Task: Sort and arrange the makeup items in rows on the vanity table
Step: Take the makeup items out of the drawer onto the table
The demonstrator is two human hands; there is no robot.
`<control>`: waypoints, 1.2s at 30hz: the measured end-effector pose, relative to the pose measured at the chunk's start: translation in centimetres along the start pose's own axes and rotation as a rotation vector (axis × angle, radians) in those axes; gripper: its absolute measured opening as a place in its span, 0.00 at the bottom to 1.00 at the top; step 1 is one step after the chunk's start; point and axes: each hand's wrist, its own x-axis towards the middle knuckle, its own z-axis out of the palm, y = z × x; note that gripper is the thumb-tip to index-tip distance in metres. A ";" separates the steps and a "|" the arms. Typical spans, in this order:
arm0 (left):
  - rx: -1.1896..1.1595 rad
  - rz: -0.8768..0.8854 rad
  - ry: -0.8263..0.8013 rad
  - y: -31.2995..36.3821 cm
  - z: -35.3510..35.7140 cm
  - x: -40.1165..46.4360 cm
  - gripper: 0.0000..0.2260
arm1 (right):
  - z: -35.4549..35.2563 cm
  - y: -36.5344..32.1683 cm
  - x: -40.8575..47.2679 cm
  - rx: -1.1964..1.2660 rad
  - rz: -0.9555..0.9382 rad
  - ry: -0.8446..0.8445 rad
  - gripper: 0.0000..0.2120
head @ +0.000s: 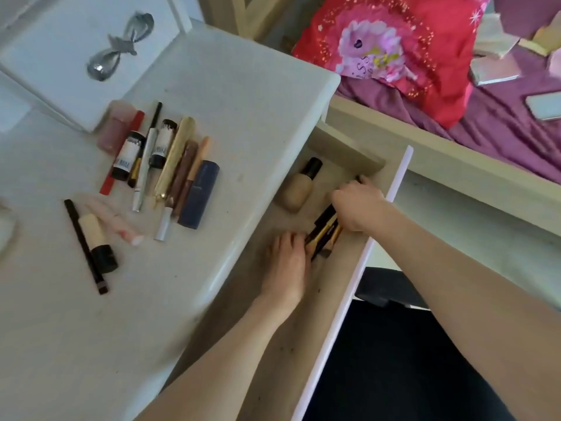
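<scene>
Both my hands are inside the open drawer (352, 287) beside the white vanity table (230, 95). My right hand (358, 205) grips a bundle of black and gold pencils and brushes (324, 230). My left hand (287, 265) touches the lower end of that bundle with its fingertips. A beige foundation bottle (299, 186) with a black cap lies in the drawer's far part. On the table a row of makeup tubes and pencils (161, 161) lies side by side. In front of it lie a black pencil (85, 247) and a cream concealer stick (98, 241).
A white mirror base (76, 53) with a grey ornament stands at the table's back left. Right of the drawer is a bed with a purple sheet (491, 126), a red pillow (391, 53), a phone (543, 106) and small boxes. A dark chair seat (394, 360) sits below the drawer.
</scene>
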 end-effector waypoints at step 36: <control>-0.082 -0.400 -0.095 -1.7 -1.1 -6.9 0.12 | -0.5 -0.7 0.9 -0.039 -0.118 -0.358 0.08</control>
